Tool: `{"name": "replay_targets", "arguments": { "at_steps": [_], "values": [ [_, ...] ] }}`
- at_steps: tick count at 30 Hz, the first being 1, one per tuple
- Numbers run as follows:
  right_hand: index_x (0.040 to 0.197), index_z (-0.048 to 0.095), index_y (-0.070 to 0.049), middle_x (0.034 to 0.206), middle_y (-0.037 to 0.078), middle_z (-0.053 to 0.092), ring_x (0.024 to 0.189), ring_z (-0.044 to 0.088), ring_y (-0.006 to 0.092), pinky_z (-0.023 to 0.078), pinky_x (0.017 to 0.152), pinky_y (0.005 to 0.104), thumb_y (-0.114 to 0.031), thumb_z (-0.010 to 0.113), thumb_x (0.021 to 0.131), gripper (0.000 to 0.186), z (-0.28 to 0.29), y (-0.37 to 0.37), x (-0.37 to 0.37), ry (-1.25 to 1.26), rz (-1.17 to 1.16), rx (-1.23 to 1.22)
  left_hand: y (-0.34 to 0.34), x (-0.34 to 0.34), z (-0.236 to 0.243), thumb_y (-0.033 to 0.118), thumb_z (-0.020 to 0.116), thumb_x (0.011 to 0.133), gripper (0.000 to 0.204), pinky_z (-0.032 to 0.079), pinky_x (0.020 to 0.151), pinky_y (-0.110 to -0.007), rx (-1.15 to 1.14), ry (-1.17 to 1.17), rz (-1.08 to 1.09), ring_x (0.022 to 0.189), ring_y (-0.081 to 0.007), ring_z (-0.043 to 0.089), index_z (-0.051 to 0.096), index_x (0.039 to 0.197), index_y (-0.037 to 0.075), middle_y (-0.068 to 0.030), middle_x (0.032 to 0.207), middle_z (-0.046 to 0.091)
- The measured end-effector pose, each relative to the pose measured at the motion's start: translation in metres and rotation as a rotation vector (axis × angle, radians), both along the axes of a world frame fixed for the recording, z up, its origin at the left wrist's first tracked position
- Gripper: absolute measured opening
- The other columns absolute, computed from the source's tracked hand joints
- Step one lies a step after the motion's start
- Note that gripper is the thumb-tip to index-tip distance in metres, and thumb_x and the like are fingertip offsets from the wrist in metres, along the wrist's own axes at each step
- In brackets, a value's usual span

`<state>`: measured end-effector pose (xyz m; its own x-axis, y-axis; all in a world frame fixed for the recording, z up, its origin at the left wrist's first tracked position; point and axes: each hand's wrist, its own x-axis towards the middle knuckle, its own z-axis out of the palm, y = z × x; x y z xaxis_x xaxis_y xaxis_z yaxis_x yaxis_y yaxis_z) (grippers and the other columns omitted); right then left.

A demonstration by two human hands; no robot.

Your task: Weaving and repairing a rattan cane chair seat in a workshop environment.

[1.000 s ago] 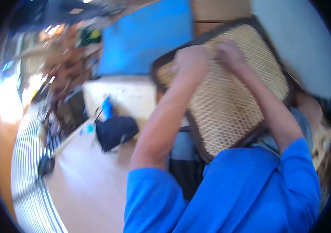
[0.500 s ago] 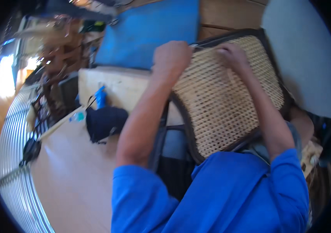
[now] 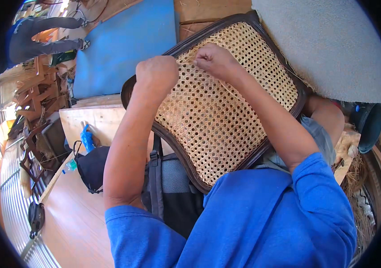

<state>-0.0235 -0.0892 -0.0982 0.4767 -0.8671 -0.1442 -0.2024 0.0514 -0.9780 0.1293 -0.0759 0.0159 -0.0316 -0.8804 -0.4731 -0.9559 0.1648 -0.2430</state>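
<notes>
A woven cane panel (image 3: 217,111) in a dark wooden frame (image 3: 178,142) lies tilted across my lap. Over its far left part is my left hand (image 3: 158,73), curled closed with the back of the hand up; its fingertips are hidden. My right hand (image 3: 217,62) pinches a thin pale cane strand (image 3: 187,64) just above the weave. This strand runs toward my left fist, but its end there cannot be seen. Another loose length of cane (image 3: 231,90) hangs below my right wrist over the panel.
A blue board (image 3: 125,47) lies beyond the panel, with a grey sheet (image 3: 324,44) at the right. On my left are a plywood board (image 3: 76,214), a black cap (image 3: 93,166), a blue bag (image 3: 86,136) and wood scraps (image 3: 34,105). A person's legs (image 3: 49,38) show at the far left.
My view has turned, so the panel and both hands sit further left in the picture. My hands remain closed over the far part of the panel. The other person's legs show more fully.
</notes>
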Motion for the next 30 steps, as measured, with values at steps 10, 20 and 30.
{"name": "replay_targets", "arguments": {
  "at_steps": [10,20,30],
  "values": [
    [0.071,0.064,-0.002,0.069,0.017,0.063,0.064,0.062,0.0260,0.051,0.064,0.0360,-0.015,0.060,0.071,0.014,-0.005,-0.022,0.000,0.263,0.072,-0.141,0.006,-0.017,-0.012,0.010,0.052,0.080,0.018,0.054,0.065,-0.037,-0.052,-0.006,-0.146,0.078,-0.0285,0.068,0.070,0.079,0.006,-0.0158,0.080,0.069],
    [0.085,0.065,-0.006,0.091,0.013,0.056,0.085,0.058,0.0285,0.048,0.076,0.0388,-0.021,0.063,0.081,0.016,0.004,-0.009,0.012,0.449,0.099,-0.308,0.008,-0.030,-0.008,0.014,0.051,0.088,0.023,0.055,0.069,-0.038,0.102,-0.077,0.092,0.085,-0.0300,0.068,0.069,0.093,0.002,-0.0182,0.093,0.068],
    [0.085,0.061,-0.008,0.089,0.007,0.058,0.085,0.058,0.0234,0.048,0.074,0.0356,-0.018,0.063,0.082,0.010,-0.001,0.019,0.015,0.384,-0.150,-0.490,0.016,0.024,0.027,0.033,0.041,0.091,0.040,0.047,0.082,-0.046,-0.131,-0.053,0.204,0.091,-0.0387,0.061,0.067,0.088,0.002,-0.0205,0.091,0.066]
  ]
}}
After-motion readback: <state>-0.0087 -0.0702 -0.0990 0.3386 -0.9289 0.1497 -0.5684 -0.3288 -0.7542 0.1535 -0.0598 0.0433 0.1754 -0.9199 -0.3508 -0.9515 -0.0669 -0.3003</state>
